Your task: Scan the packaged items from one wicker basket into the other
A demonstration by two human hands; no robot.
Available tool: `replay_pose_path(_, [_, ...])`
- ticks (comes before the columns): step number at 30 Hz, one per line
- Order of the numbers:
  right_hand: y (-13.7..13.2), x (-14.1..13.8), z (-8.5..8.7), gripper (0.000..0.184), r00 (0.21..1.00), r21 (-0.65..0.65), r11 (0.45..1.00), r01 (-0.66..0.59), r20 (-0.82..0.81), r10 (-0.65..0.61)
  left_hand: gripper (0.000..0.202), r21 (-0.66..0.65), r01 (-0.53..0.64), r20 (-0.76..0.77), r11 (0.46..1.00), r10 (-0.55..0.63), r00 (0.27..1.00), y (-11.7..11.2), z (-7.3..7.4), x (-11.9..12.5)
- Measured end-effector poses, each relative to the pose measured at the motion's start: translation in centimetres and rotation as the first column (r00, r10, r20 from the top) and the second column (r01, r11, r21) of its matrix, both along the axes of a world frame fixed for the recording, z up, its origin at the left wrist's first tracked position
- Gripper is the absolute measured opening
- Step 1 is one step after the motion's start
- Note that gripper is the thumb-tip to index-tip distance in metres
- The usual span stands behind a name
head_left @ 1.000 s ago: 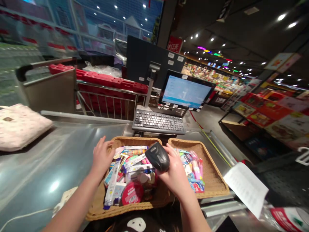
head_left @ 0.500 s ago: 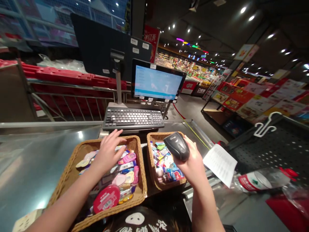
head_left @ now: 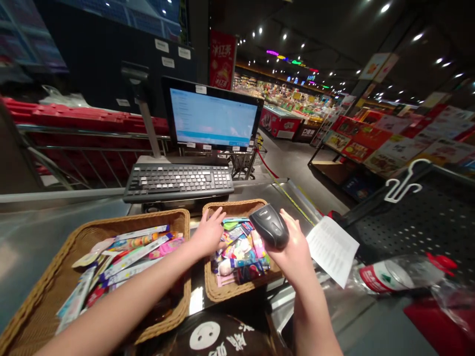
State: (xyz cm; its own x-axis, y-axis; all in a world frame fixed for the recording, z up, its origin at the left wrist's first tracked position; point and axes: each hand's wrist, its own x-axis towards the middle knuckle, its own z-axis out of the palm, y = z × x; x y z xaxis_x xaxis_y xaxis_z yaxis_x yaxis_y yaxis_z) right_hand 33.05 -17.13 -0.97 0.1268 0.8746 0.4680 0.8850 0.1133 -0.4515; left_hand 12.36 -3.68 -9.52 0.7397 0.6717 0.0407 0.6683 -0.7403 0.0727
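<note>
Checkout counter (head_left: 40,232), left grip (head_left: 208,233) spread over small basket (head_left: 234,203), right grip (head_left: 293,253) clasping scanner (head_left: 270,226).

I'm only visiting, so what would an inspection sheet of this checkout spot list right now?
Surface: shiny steel counter.
Job's things: black handheld scanner; small wicker basket holding colourful packets.
Clutter: large wicker basket of sachets; white printed sheet; clear plastic bottle with a red cap, lying down.
Hands: left hand open on the packets; right hand gripping the scanner.
Cables: nothing seen.
Surroundings: grey keyboard, lit monitor, red stacked baskets, shop shelves.
</note>
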Motion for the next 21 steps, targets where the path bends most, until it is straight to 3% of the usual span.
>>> replay_pose_path(4, [0.7, 1.5, -0.2, 0.048, 0.999, 0.007, 1.000, -0.028, -0.022, 0.028, 0.040, -0.028, -0.029, -0.233, 0.999, 0.022, 0.972, 1.1, -2.1, 3.2])
replay_pose_path(11, [1.8, 3.4, -0.5, 0.051, 0.994, 0.016, 0.997, -0.074, -0.075, 0.075, 0.049, -0.129, -0.100, -0.332, 0.987, 0.052, 0.942, 3.4, -6.0, 5.4])
replay_pose_path(16, [2.6, 4.3, -0.7, 0.052, 0.991, -0.002, 0.995, -0.099, -0.091, 0.098, 0.057, -0.191, -0.167, -0.344, 0.967, 0.093, 0.934, 4.0, -7.2, 5.5])
replay_pose_path(21, [3.4, 4.9, -0.9, 0.054, 0.987, -0.024, 0.991, -0.129, -0.103, 0.126, 0.057, -0.252, -0.226, -0.346, 0.941, 0.131, 0.929, 4.0, -7.4, 5.8])
